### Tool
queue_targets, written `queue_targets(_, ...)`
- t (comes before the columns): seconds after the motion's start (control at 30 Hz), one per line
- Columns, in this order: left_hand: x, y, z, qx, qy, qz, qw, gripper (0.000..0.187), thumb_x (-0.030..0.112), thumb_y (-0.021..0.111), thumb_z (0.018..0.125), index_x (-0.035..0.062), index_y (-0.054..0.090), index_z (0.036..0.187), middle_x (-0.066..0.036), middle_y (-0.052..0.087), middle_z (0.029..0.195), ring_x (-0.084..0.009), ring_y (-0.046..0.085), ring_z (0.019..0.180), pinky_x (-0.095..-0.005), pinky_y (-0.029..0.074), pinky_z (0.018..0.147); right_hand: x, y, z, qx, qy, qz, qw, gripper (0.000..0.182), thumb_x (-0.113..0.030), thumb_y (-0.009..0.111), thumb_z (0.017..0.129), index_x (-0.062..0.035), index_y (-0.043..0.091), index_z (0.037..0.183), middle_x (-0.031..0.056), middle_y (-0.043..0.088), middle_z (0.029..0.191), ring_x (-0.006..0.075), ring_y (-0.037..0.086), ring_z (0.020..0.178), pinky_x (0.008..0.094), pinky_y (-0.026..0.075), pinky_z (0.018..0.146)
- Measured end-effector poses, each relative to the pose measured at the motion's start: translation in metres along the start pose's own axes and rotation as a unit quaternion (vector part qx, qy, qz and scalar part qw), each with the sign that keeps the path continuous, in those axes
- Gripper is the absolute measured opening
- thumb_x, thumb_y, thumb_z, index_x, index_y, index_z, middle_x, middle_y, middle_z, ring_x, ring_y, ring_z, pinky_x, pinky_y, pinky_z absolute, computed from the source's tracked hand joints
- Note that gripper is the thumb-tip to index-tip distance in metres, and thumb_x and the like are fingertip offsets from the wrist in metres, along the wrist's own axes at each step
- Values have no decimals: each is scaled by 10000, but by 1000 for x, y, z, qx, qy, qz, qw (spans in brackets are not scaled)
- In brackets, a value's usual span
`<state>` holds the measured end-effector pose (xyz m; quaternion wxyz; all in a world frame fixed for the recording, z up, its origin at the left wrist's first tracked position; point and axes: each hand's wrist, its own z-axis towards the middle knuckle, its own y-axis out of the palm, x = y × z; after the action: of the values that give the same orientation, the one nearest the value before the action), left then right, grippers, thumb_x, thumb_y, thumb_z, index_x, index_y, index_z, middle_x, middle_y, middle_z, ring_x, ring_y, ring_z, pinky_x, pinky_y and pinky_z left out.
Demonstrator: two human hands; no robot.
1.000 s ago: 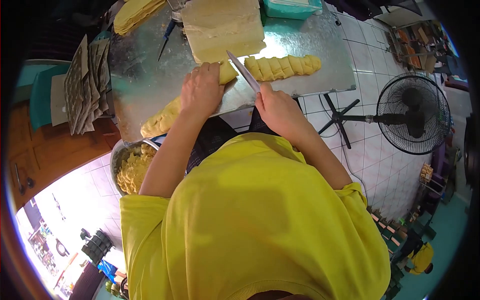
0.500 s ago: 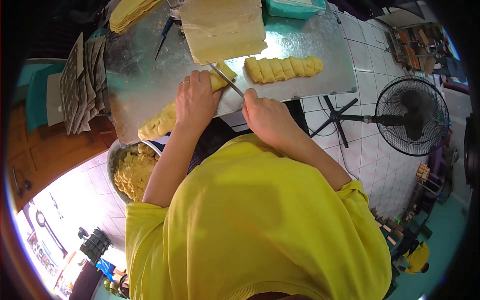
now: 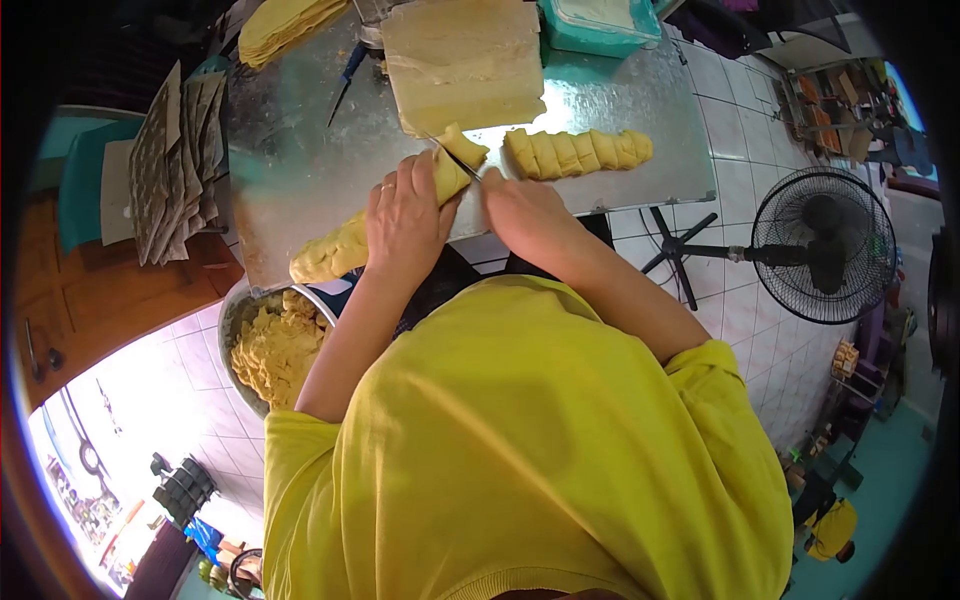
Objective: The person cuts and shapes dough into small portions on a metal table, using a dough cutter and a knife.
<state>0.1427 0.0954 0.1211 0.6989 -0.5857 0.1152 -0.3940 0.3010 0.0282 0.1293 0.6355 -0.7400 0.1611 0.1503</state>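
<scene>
Plainly, we were looking down at a metal bench (image 3: 285, 150), a long yellow dough log (image 3: 330, 250) lying on it at a slant near the edge closest to us. Our left hand (image 3: 408, 215) lay over the log, its grip curved around the dough, thumb on the right side, a ring on one finger. Our right hand (image 3: 527, 215) had a clenched grip on a knife (image 3: 462, 162), handle hidden in the fist. The blade slanted up and left across the log near its far end, with a portion of dough beyond it. To the right, well apart from our hands, sat a sliced dough row (image 3: 578, 153), its pieces side by side. Beyond the log we noted a pale sheet (image 3: 465, 65), and left of that a blue-handled tool (image 3: 346, 85) lying flat. A turquoise container (image 3: 600, 35) stood at the far side, right of the sheet; yellow sheets (image 3: 285, 28) lay stacked at far left. Below the near edge, beside our left forearm, we saw a metal bowl (image 3: 229, 350) holding loose dough (image 3: 275, 350). A black fan (image 3: 825, 245) stood on the tiled floor (image 3: 735, 190), off to the right.
</scene>
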Motion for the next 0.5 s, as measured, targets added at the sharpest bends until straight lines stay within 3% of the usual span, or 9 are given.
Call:
queue_targets(0.13,-6,-5,-18,18,25,23,999,572,255,710,763,12,462,1218,-158,560,1106,-318,575,940,-396,445,811,3,-3,-34,-57,47,-2,997,130,-79,493,840,43,461,871,225,625,680,388,643,645,444,518,568)
queue_targets(0.27,-9,-1,-11,-28,-7,39,999,507,247,712,758,16,488,1150,-143,571,1032,-308,579,895,-394,447,786,-13,-22,-46,-61,69,14,996,142,-93,506,853,38,451,865,220,624,667,380,643,638,446,515,564)
queue_targets(0.33,-9,0,-10,-42,-12,48,998,481,243,713,755,18,497,1121,-134,574,1000,-304,579,876,-392,447,773,-25,-27,-43,-16,31,46,998,152,-98,517,859,37,446,863,215,618,643,364,645,623,437,517,555)
queue_targets(0.4,-9,-1,-8,-30,-4,64,998,434,185,755,674,41,508,999,-106,565,915,-269,591,844,-366,455,754,-32,-27,-36,-31,28,46,998,153,-93,526,849,36,445,863,214,616,640,357,647,619,432,518,550)
queue_targets(0.5,-10,0,-9,-23,-4,61,998,426,181,760,655,49,513,975,-95,562,894,-261,589,835,-360,452,743,-35,-28,-27,-55,25,37,997,155,-82,542,829,34,445,861,211,613,633,350,648,611,422,519,540)
